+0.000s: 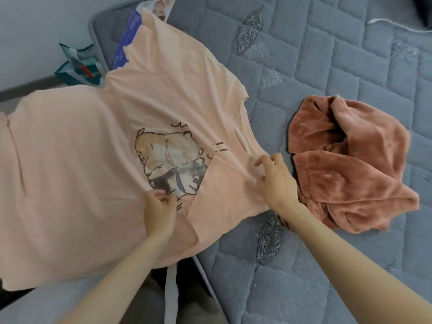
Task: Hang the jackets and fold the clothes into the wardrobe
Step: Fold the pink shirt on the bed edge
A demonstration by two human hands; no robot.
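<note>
Head view: your peach T-shirt [93, 148] lies printed side up across the mattress's [327, 66] left edge, its hem hanging past that edge, the near sleeve folded in over the cartoon print [170, 160]. Your left hand [160, 213] pinches the fabric just below the print, fingers closed on it. Your right hand [278, 181] grips the shirt's shoulder by the collar. Just beside it to the right, a rust fleece garment [350, 164] lies crumpled on the mattress.

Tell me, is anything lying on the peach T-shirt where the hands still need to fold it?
Nothing visible does. Both the left hand and right hand already pinch the T-shirt. The rust fleece garment lies beside it on the mattress.
</note>
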